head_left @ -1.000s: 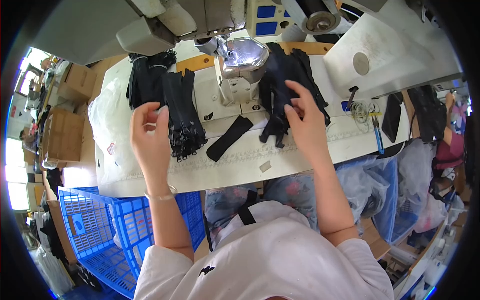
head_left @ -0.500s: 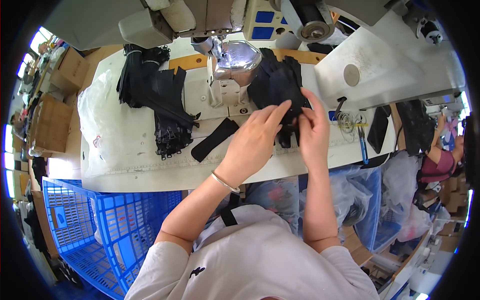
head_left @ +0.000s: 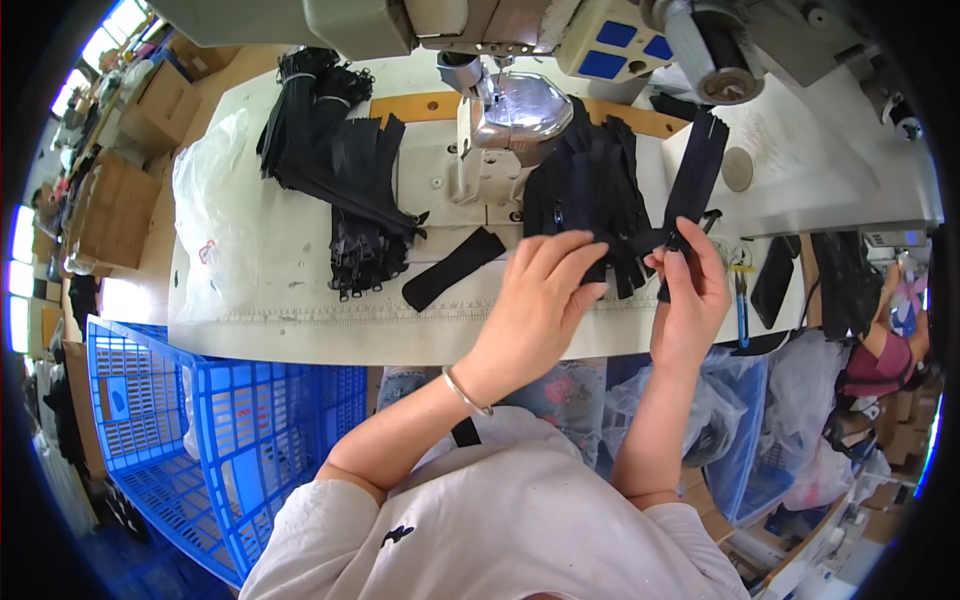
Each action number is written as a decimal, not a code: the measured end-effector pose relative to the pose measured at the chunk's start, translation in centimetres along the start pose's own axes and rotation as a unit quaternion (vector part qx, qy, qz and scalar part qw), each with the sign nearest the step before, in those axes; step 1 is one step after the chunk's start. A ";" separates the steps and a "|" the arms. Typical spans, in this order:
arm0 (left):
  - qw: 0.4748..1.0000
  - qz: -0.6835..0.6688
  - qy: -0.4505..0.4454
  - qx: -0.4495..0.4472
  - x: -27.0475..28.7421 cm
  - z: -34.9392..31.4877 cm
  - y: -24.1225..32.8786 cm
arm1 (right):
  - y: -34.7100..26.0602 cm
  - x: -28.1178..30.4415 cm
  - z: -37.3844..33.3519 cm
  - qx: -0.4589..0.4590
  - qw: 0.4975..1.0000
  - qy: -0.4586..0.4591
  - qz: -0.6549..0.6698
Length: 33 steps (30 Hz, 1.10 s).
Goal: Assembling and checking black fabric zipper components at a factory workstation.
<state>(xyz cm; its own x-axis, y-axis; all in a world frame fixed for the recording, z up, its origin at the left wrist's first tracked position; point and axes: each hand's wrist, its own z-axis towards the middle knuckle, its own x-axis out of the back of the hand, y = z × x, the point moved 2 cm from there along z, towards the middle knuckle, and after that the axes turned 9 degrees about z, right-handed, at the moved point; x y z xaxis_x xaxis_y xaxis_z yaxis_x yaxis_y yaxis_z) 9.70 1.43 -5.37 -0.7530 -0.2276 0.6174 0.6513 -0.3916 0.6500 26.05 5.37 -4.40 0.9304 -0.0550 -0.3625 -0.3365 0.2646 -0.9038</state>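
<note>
Pinching a black zip point(head_left: 697, 165) in the right hand point(head_left: 692, 310), with the grip closed tight near the lower end and the upper length standing free, leaning a little to the right. Holding it above the worktop point(head_left: 250, 285), just right of the pile point(head_left: 590, 185), with a dark band point(head_left: 640, 240) running sideways from the pinch toward that pile. Cannot tell whether part of the same zip. Holding the left hand point(head_left: 530, 300) at the near end of the pile, with thumb and fingers parted and nothing visible in the grip. Cannot tell whether touching. Touching neither the strip point(head_left: 453, 270) lying slantwise in the middle, nor the bundle point(head_left: 365, 210) farther left, nor the machine point(head_left: 520, 110) behind.

Looks like singling out one zip, probably at the stage of separating or straightening it. Likely calls for a steady pinch on the right, a light touch on the left to hold back the pile, and a gentle pull to avoid dragging neighbours along or twisting the tape.
</note>
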 end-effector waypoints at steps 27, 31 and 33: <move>0.997 0.009 -0.012 0.080 5.9 -3.1 -3.6 | -0.5 -3.0 -9.2 -0.113 0.931 -0.325 -0.125; 0.936 0.304 -0.031 0.174 6.7 -4.2 -4.7 | 0.4 -0.5 -8.8 -0.202 0.953 -0.210 -0.081; 0.933 0.311 -0.026 0.180 6.0 -4.5 -5.4 | 0.6 0.0 -8.7 -0.196 0.955 -0.207 -0.077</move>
<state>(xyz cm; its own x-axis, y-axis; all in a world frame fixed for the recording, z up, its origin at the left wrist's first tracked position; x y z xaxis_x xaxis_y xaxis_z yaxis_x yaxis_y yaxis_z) 1.22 -1.81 -7.12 -0.2192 -0.2642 0.9392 0.9570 0.1292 0.2597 24.56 -2.85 -6.89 0.9237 0.3433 -0.1702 -0.1436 -0.1014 -0.9844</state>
